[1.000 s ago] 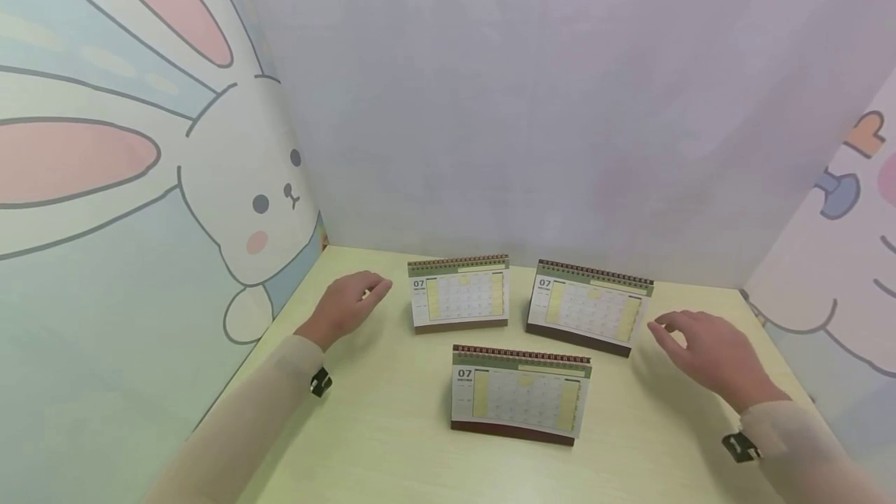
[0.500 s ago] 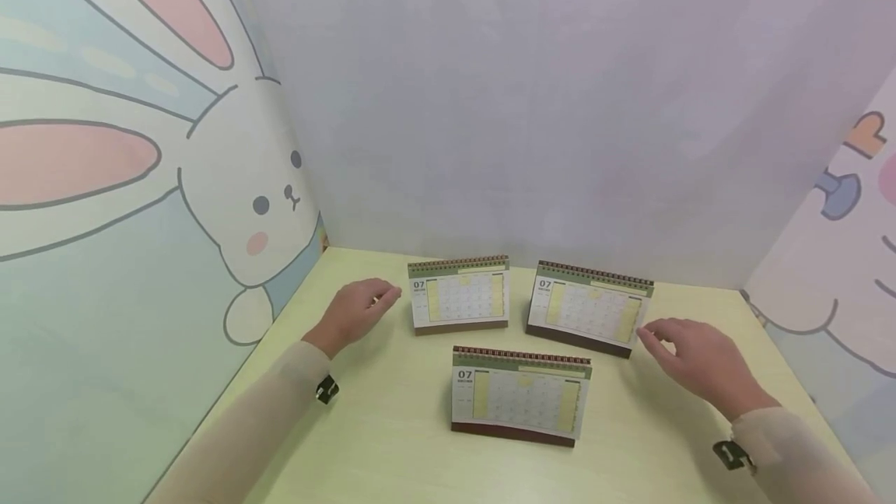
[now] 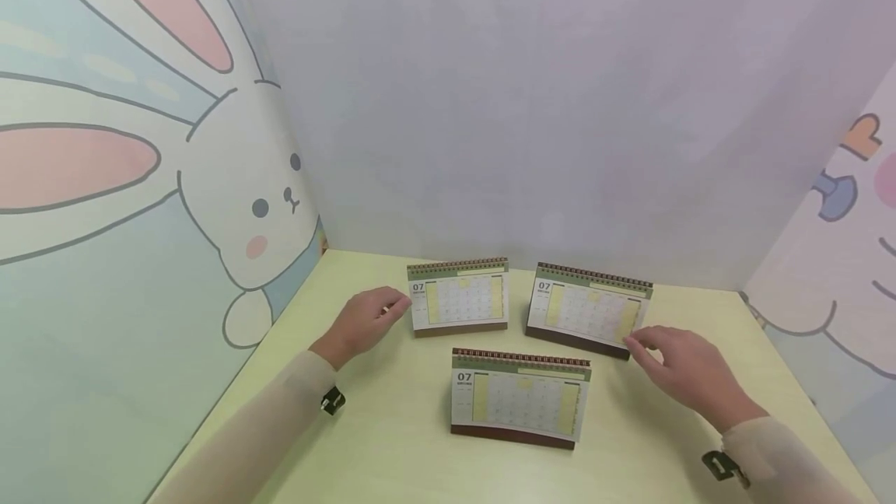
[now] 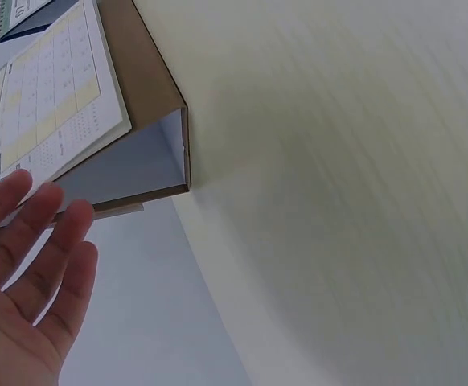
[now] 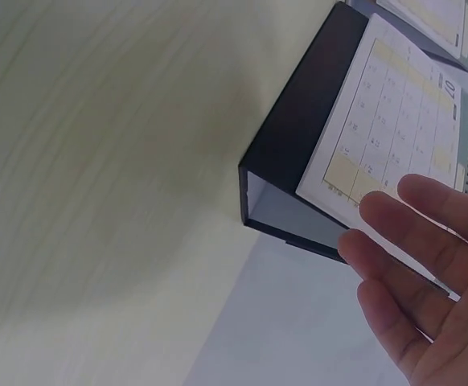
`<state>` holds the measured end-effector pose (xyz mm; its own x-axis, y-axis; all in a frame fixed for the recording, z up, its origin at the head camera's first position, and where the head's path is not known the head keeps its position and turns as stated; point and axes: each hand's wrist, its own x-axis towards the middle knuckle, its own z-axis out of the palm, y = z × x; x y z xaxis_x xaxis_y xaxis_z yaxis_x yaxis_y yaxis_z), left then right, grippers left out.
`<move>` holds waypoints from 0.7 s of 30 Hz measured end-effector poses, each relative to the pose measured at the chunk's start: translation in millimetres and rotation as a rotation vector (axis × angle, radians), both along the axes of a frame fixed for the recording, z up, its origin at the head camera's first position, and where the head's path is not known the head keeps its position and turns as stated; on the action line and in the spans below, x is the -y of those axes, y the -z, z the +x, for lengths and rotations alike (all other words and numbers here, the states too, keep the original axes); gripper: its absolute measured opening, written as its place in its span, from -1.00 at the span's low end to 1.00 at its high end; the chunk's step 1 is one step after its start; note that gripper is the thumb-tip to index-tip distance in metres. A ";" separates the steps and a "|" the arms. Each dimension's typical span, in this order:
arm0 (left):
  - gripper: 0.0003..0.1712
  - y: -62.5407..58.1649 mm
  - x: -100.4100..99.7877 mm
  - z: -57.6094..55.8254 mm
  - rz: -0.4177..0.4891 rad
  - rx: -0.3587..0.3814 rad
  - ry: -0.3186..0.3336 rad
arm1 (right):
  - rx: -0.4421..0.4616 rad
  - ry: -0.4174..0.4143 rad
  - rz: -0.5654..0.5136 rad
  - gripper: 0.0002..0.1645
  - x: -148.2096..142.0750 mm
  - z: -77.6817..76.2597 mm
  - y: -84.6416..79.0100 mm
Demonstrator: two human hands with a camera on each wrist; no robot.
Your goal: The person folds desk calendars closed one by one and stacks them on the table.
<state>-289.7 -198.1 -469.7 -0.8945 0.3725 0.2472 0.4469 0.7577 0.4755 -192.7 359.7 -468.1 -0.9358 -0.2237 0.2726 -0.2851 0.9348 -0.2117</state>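
Note:
Three spiral-bound desk calendars stand on the table, each showing page 07. The back left calendar has a brown base, and my left hand is at its left side, fingers loosely extended. At the right end of the dark-based back right calendar is my right hand, its fingers relaxed. Nearest me is the front calendar with a dark red base, apart from both hands. The left wrist view has the left fingers close to the calendar's open end; whether they touch is unclear. Neither hand grips anything.
The pale yellow table carries the calendars. A plain light curtain rises behind it. On the left is a wall panel with a cartoon rabbit; another printed panel stands on the right.
Both hands have moved inward, the left one rightward to the back left calendar, the right one leftward to the back right calendar. The calendars stay in place.

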 end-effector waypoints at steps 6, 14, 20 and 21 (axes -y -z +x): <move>-0.49 0.9 -5.6 3.5 0.001 0.021 0.000 | -0.005 -0.006 -0.011 -0.70 4.7 2.5 -0.9; -0.46 -0.7 -9.8 7.4 0.011 0.019 0.013 | -0.017 -0.014 -0.049 -0.71 6.3 4.4 1.1; -0.44 -0.7 -12.8 10.7 0.048 0.051 0.028 | -0.012 -0.029 -0.114 -0.70 8.6 4.8 1.2; -0.45 -0.6 -13.2 11.1 0.057 0.057 0.031 | -0.010 -0.031 -0.123 -0.70 9.4 5.1 1.0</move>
